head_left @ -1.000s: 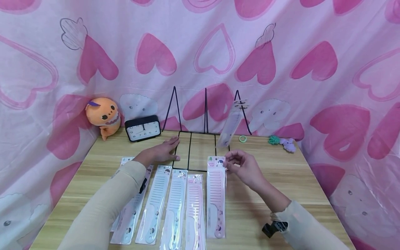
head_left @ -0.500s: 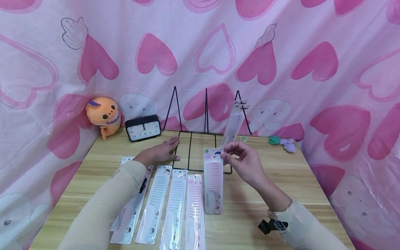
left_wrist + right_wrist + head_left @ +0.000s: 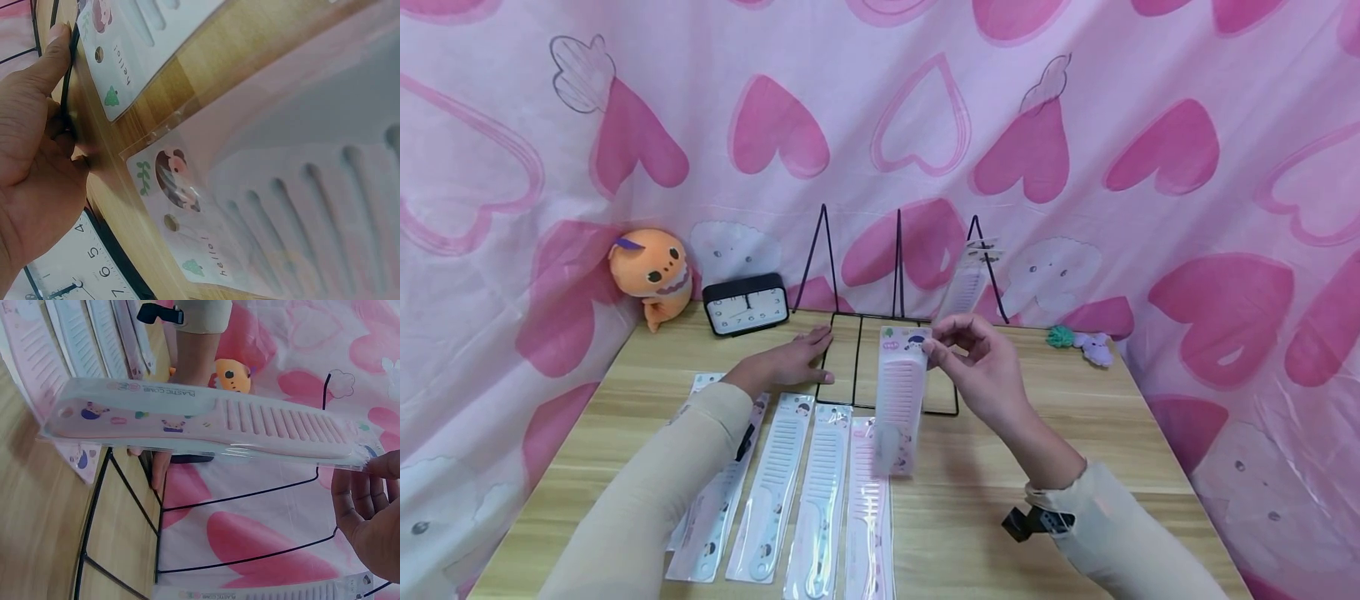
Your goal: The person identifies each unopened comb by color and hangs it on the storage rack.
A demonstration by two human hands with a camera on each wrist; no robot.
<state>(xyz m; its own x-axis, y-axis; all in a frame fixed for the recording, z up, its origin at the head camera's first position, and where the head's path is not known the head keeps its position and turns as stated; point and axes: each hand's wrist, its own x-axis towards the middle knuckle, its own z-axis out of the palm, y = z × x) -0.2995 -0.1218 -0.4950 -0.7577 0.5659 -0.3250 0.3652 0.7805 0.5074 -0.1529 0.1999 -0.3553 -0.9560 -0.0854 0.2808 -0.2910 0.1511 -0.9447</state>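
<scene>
My right hand pinches the top corner of a pink comb in clear packaging between thumb and fingers. The comb hangs in front of the black wire rack; its full length shows in the right wrist view, teeth toward the hand. At the rack's left side, my left hand rests with its fingers spread against the base wire. Another packaged comb hangs on the rack's right prong, partly hidden by my right hand. Several packaged combs lie in a row on the table, one pink.
Behind the left hand stand a black alarm clock and an orange plush toy. A green scrunchie and a small purple toy lie at the back right. A pink heart-patterned curtain hangs behind the wooden table.
My right hand has lifted the pink comb off the table and carried it up and slightly left, toward the rack. The left hand keeps its place on the rack.
</scene>
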